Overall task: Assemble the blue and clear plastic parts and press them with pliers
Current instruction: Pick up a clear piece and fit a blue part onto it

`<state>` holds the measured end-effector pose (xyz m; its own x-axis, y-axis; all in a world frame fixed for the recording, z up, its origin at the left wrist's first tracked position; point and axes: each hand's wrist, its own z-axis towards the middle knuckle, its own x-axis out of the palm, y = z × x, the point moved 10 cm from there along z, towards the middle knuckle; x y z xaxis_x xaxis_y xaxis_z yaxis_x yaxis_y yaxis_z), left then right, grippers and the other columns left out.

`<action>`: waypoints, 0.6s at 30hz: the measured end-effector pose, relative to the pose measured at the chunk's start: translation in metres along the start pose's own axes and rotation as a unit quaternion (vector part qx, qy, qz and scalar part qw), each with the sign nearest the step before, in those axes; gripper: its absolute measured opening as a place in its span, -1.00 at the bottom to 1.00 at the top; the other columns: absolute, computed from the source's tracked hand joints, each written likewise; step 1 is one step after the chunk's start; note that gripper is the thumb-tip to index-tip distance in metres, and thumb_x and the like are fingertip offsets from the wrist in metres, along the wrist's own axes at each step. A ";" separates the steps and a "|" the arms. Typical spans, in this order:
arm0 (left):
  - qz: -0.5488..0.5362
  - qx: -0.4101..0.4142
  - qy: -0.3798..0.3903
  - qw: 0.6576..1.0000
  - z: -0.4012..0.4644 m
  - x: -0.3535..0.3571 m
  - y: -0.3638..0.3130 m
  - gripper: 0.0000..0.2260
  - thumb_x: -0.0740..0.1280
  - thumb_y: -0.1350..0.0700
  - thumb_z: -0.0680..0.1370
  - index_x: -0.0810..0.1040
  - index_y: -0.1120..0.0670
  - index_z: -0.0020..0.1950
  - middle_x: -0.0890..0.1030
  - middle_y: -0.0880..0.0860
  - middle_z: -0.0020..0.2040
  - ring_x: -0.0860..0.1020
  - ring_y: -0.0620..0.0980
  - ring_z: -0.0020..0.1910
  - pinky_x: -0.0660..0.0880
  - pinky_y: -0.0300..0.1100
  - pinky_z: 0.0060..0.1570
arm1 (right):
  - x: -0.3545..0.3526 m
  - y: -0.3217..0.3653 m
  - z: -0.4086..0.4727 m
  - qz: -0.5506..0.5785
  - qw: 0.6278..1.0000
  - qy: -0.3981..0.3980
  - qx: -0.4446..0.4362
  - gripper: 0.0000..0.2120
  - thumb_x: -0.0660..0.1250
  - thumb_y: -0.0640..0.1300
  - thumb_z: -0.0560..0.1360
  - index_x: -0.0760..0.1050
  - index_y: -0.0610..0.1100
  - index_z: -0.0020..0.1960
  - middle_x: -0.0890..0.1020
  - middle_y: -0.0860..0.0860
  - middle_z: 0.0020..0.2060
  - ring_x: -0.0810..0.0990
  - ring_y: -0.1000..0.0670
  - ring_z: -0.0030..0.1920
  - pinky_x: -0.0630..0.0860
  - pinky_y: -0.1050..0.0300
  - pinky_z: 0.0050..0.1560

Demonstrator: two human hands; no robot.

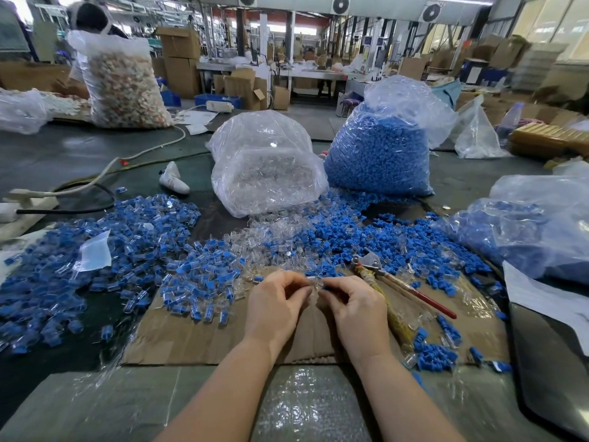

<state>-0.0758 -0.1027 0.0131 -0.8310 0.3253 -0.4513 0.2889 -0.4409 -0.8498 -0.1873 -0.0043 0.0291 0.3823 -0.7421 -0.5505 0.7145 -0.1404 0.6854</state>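
- While both hands met, the left hand [276,303] pinched one clear part [311,281]; the right hand [352,304] pinched, seemingly, one blue part [325,287].
- One pair of pliers [395,277] lay beside them.

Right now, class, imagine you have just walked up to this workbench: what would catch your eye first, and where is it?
First, the sea of small blue and clear plastic parts spread across the table, thickest at the left. Behind it stand two big clear bags, one of clear pieces at the centre, one of blue pieces to its right. In front, the left hand and right hand meet over cardboard, pinching small parts, with red-handled pliers lying just right.
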 end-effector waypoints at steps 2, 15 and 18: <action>-0.013 -0.002 0.000 1.000 0.000 0.001 0.001 -0.88 0.42 0.22 0.46 0.61 -0.01 -0.15 0.57 -0.18 -0.26 0.51 -0.37 -0.25 0.35 -0.59 -0.22 | 0.000 0.002 0.000 0.005 1.000 -0.002 -0.007 -0.87 0.46 -0.27 0.40 0.66 -0.18 -0.05 0.66 -0.01 -0.17 0.60 0.02 -0.13 0.46 0.26 -0.01; -0.016 -0.010 0.005 1.000 0.002 0.002 0.006 -0.86 0.36 0.19 0.51 0.61 -0.04 -0.03 0.57 -0.22 -0.25 0.51 -0.35 -0.26 0.37 -0.57 -0.23 | -0.002 0.000 -0.001 0.053 0.999 -0.013 0.006 -0.92 0.41 -0.26 0.45 0.66 -0.13 -0.11 0.66 0.09 -0.26 0.59 0.16 -0.22 0.47 0.38 -0.12; -0.031 -0.015 0.007 0.999 0.001 0.003 0.007 -0.86 0.35 0.20 0.51 0.60 -0.05 -0.06 0.59 -0.17 -0.26 0.53 -0.36 -0.26 0.39 -0.55 -0.23 | 0.004 -0.002 -0.001 0.041 0.999 0.015 0.015 -0.97 0.41 -0.18 0.46 0.62 -0.10 -0.15 0.63 0.11 -0.29 0.58 0.11 -0.23 0.49 0.24 -0.14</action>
<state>-0.0767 -0.1061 0.0061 -0.8409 0.3636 -0.4008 0.2507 -0.3947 -0.8840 -0.1866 -0.0058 0.0250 0.4560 -0.7322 -0.5059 0.6631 -0.0996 0.7419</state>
